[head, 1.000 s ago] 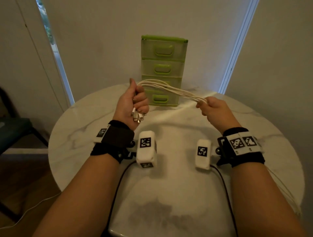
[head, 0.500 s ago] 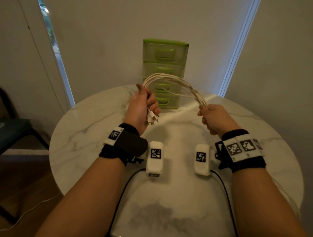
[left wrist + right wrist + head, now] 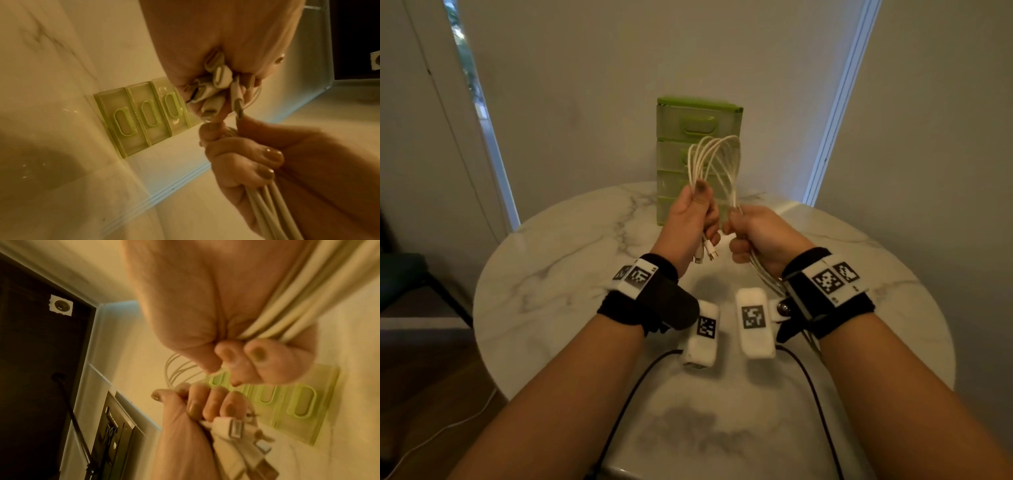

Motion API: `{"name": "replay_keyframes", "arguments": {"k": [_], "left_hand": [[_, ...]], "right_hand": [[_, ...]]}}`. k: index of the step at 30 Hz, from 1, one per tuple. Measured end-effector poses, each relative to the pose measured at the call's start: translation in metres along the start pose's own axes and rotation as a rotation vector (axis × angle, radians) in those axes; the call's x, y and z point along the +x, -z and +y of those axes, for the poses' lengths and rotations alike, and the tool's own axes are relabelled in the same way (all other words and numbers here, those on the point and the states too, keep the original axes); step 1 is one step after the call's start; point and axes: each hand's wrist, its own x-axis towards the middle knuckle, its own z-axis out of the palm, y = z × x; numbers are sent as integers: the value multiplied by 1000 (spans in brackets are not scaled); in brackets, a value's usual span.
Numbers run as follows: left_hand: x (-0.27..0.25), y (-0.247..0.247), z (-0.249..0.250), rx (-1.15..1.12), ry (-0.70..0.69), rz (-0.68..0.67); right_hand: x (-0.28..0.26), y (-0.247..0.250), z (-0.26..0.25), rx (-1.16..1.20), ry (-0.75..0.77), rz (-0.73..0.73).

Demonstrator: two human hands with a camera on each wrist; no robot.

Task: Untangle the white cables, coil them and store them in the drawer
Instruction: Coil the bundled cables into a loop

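Observation:
Several white cables (image 3: 714, 161) arch in a tall loop between my two hands, above the round marble table (image 3: 551, 274). My left hand (image 3: 691, 216) grips one end of the bundle, and the white plugs (image 3: 705, 251) (image 3: 216, 86) (image 3: 234, 430) stick out below its fist. My right hand (image 3: 753, 229) (image 3: 242, 155) is curled round the other side of the loop, and the loose lengths (image 3: 271, 209) (image 3: 292, 305) trail back past its wrist. The two fists almost touch. Behind them stands the green drawer unit (image 3: 698, 126) (image 3: 144, 116) (image 3: 287, 404), all drawers closed.
The drawer unit stands at the table's far edge against the wall. A dark chair (image 3: 400, 274) is off to the left. Black camera leads (image 3: 640, 383) run back along the table from my wrists. A thin white cord (image 3: 431, 435) lies on the wooden floor.
My hands have come together from wide apart to nearly touching. The cable bundle, stretched nearly flat a second ago, now bows up into a tall narrow loop.

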Motion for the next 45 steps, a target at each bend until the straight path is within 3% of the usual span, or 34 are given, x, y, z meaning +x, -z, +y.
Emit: {"name": "replay_keyframes", "arguments": {"k": [3, 8, 11, 14, 17, 19, 23, 25, 26, 28, 31, 35, 39, 42, 45], "left_hand": [[-3, 4, -5, -266, 131, 58], [-2, 8, 1, -665, 277, 118], [6, 27, 24, -973, 236, 93], [16, 52, 46, -1038, 182, 71], [25, 65, 59, -945, 142, 96], [30, 68, 62, -825, 120, 138], [35, 76, 59, -720, 94, 221], [36, 82, 58, -768, 83, 272], [36, 83, 58, -770, 81, 282], [36, 77, 57, -692, 93, 244], [30, 57, 54, -395, 153, 85], [19, 32, 49, -7, 179, -97], [13, 16, 44, 220, 123, -189], [8, 9, 41, 302, 87, -169], [5, 0, 36, 353, 84, -136]], "right_hand": [[0, 2, 5, 153, 128, 139], [-7, 7, 5, 278, 238, 182], [-4, 22, 18, -15, 200, 221], [-2, 41, 30, -513, 132, 244], [-9, 43, 23, -913, 153, 156], [-15, 40, 17, -986, 121, 83], [-24, 44, 15, -469, -78, -88], [-27, 49, 14, -242, -54, -114], [-27, 51, 14, -239, -25, -102], [-24, 49, 12, -491, 31, -4], [-18, 40, 9, -979, 130, 118], [-17, 24, 1, -1165, 167, 175], [-18, 9, -20, -1336, 230, -7], [-23, 3, -37, -1334, 182, -178], [-26, -2, -48, -1317, 187, -259]]}}
